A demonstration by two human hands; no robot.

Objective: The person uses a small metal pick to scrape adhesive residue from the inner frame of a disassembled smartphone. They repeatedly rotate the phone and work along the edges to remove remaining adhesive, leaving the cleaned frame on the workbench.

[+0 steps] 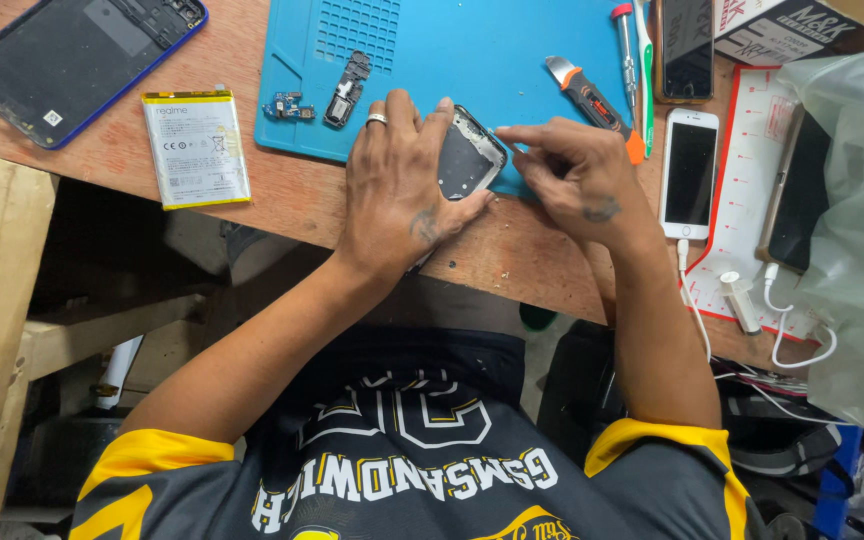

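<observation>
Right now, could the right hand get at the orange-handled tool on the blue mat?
Probably yes. The right hand works at the opened phone, and the orange-handled tool lies just beyond its fingers on the blue mat, nothing between them.

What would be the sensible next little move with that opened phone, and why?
Probably to work the right hand fingertips along the phone's top edge. The left hand lies flat over the opened phone, pinning it at the edge of the blue mat, while the right fingertips pinch at its upper right corner. The orange-handled tool lies unused beside them.
</observation>
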